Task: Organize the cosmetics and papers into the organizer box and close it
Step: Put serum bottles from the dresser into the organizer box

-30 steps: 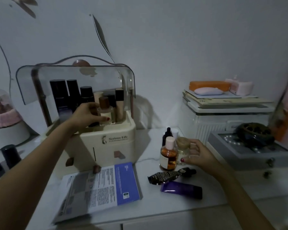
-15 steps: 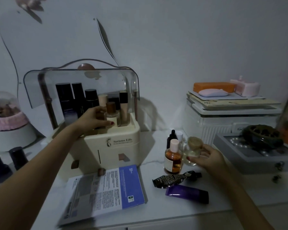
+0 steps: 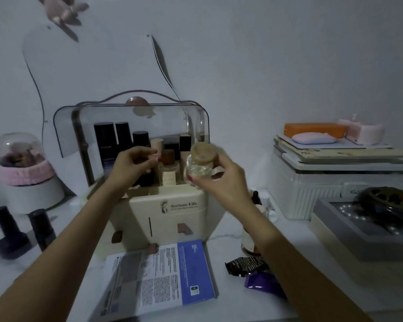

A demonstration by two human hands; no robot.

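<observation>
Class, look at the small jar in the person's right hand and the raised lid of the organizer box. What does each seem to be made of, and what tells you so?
Jar: likely clear glass, as its contents show through; the matte tan cap looks like wood or cork. Organizer box lid: probably smoky transparent plastic, since the bottles show through it.

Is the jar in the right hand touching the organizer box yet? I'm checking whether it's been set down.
Apart. The head view shows the right hand holding the small clear jar in the air, above the organizer box front rim, not resting on it.
</observation>
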